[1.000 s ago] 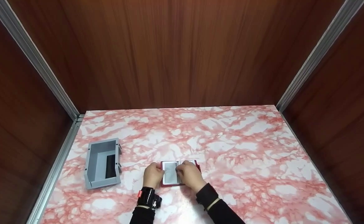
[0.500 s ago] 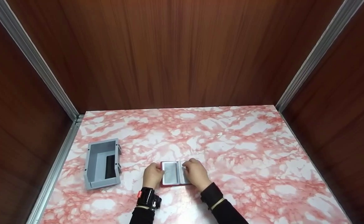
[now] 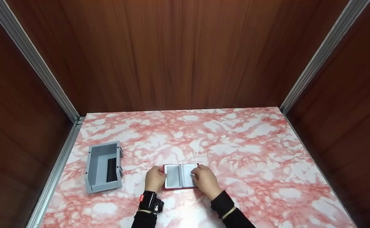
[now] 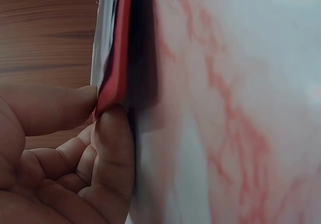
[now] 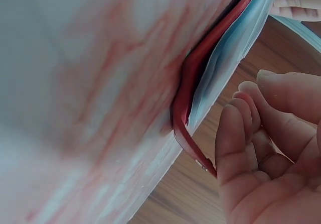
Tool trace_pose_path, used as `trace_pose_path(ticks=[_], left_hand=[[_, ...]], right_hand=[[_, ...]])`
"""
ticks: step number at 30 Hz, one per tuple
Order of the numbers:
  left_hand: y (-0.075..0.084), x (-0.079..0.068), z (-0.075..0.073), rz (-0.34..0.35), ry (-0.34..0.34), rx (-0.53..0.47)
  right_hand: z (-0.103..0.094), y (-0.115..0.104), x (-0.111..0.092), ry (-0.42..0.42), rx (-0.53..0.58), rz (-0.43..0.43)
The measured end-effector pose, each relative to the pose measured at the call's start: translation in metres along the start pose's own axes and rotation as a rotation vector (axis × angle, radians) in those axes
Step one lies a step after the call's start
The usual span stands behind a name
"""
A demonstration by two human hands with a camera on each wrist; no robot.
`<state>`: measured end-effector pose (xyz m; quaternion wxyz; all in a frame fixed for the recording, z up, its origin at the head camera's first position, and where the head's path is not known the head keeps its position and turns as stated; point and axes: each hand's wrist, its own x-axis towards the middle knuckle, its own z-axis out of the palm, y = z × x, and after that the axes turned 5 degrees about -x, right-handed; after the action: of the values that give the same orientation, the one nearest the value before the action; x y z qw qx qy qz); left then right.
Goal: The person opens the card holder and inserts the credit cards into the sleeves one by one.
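Note:
A red card holder (image 3: 173, 176) with clear plastic sleeves lies spread on the table in front of me. My left hand (image 3: 154, 179) pinches the edge of its left cover; in the left wrist view, thumb and forefinger grip the red cover (image 4: 115, 78). Over the right-hand sleeves is my right hand (image 3: 206, 180), its fingers bent. The right wrist view has thumb and fingertips apart, nothing between them. There a red strap (image 5: 192, 147) with a metal snap sticks out from the cover and reaches the side of my right hand.
To the left stands a grey plastic bin (image 3: 103, 186) with a black object (image 3: 111, 169) inside. The table (image 3: 251, 145) has a red-and-white marbled top. Wood-grain panels (image 3: 178, 57) and metal rails close it in at the back and sides.
My right hand has moved right, from the middle fold to the right edge of the card holder, and the right sleeves now lie flatter. My left hand has stayed at the left edge.

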<state>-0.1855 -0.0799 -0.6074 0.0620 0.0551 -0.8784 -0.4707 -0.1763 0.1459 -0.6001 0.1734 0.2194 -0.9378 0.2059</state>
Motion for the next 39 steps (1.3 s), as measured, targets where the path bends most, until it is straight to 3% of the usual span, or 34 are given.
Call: trace_pose_path(ticks=[10,32,39], left_hand=[[-0.001,-0.001,0.001,0.014,0.009,-0.01],[0.003,-0.002,0.0,-0.011,0.013,-0.022],[0.009,-0.002,-0.001,0.045,0.031,-0.029]], right_hand=[[-0.005,0.003,-0.013,-0.044,-0.017,0.07],[-0.006,0.004,-0.014,-0.066,-0.031,0.064],[-0.007,0.003,-0.013,-0.075,-0.024,0.072]])
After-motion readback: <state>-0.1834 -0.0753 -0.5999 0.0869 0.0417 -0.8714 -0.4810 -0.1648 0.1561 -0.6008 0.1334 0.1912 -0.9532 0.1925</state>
